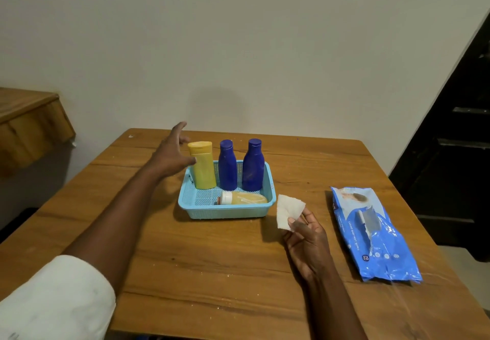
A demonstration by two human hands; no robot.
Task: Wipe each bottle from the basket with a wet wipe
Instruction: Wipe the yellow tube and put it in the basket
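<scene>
A person's left hand (172,154) reaches, fingers spread and holding nothing, toward the yellow bottle (203,165) standing at the left of a blue basket (201,211) on a wooden table (212,260), apparently to lift it out. The right hand (305,236) pinches a folded wet wipe (287,213) just beside the basket, ready for wiping. Two blue bottles (240,165) stand alongside; a small orange bottle (244,198) lies in front. The wipes pack (376,233) rests within reach at right.
</scene>
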